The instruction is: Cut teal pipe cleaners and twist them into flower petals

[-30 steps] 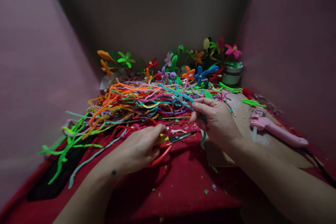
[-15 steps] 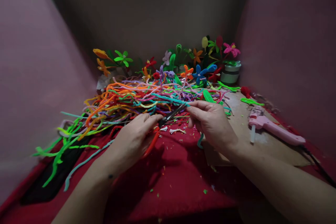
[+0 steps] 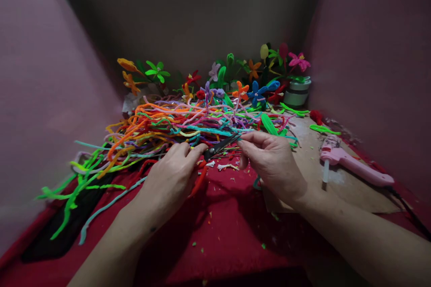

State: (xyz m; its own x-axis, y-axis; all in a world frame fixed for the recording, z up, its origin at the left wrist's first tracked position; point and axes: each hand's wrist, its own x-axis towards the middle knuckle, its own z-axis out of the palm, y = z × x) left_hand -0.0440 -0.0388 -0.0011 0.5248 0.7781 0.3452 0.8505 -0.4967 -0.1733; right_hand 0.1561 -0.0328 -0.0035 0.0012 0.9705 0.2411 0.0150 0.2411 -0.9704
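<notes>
Head view: your left grip wraps red-handled scissors with dark metal blades; your right grip pinches a thin teal fuzzy pipe cleaner above the red-clothed tabletop, well back from its front edge.
Expect that stem to be light, soft-piled, bendable and hardly slippery; hold it just clear of the blades. It looks matte, mostly hidden by your fingers.
</notes>
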